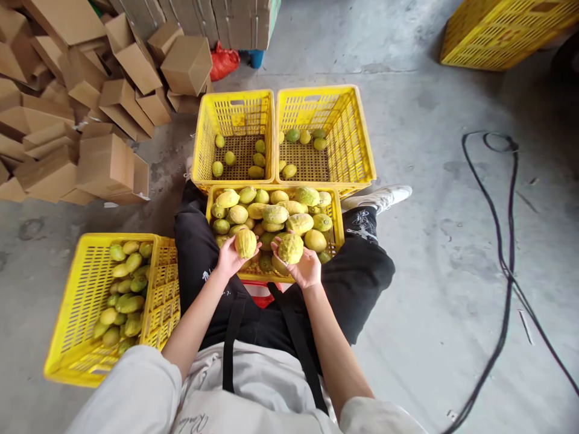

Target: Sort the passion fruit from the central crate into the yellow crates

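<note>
A yellow-green, ridged fruit [245, 243] rests in my left hand [230, 258], whose fingers curl round its underside. My right hand [307, 267] holds another bumpy yellow-green fruit [290, 248]. Both hands are above the near edge of a yellow crate [340, 224] filled with similar fruits, between my legs. The two held fruits are apart from each other. Just beyond stand two more yellow crates side by side, the left one [195, 157] and the right one [368, 150], each with several fruits on its bottom.
At the left, another yellow crate [67, 325] holds many fruits. Open cardboard boxes [106, 163] are piled at the upper left, near a red bag [223, 62]. A black cable [510, 241] lies on the floor at right; a yellow crate [497, 33] stands at upper right.
</note>
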Demonstrator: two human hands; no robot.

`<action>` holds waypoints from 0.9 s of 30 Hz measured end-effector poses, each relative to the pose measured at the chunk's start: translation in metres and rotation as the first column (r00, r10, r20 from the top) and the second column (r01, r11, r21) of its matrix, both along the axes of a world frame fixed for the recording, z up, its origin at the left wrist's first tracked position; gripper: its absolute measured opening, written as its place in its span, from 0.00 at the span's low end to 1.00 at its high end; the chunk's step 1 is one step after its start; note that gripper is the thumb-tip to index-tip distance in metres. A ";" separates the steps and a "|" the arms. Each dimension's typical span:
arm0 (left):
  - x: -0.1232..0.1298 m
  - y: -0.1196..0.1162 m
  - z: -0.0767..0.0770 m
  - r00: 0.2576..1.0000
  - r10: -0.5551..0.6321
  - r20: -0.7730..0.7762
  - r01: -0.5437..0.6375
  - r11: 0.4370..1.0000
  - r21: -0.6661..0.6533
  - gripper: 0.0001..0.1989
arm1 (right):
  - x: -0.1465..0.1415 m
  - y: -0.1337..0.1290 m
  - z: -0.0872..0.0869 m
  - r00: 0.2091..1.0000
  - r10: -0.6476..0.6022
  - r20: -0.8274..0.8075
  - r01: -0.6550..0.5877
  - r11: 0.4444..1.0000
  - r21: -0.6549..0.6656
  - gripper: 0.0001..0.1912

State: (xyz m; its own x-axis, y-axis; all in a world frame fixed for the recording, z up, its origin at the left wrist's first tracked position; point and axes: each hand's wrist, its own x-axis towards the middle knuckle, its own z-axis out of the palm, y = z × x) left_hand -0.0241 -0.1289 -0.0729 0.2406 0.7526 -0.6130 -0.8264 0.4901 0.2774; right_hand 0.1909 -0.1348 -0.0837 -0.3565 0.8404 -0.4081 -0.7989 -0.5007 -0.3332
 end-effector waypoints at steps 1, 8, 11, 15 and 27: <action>0.000 0.000 0.000 1.000 -0.012 0.016 0.012 1.000 0.010 0.24 | 0.000 0.000 0.000 1.000 -0.006 0.012 0.006 1.000 -0.007 0.23; -0.001 -0.001 -0.002 0.996 -0.050 -0.072 0.045 0.996 -0.071 0.23 | 0.003 -0.001 -0.004 0.999 -0.022 0.041 0.026 0.994 -0.102 0.21; 0.001 -0.002 -0.003 0.985 -0.069 -0.159 0.046 0.989 -0.143 0.19 | 0.001 0.000 -0.005 0.999 0.040 0.038 -0.035 0.992 -0.123 0.19; 0.003 -0.002 -0.002 0.978 -0.125 -0.165 0.101 0.984 -0.147 0.17 | -0.003 0.000 -0.007 0.997 0.065 0.037 -0.060 0.993 -0.103 0.17; -0.001 -0.001 0.000 0.999 -0.017 -0.043 0.012 0.994 -0.113 0.22 | -0.001 -0.001 -0.003 0.999 0.039 -0.001 -0.039 0.997 -0.059 0.22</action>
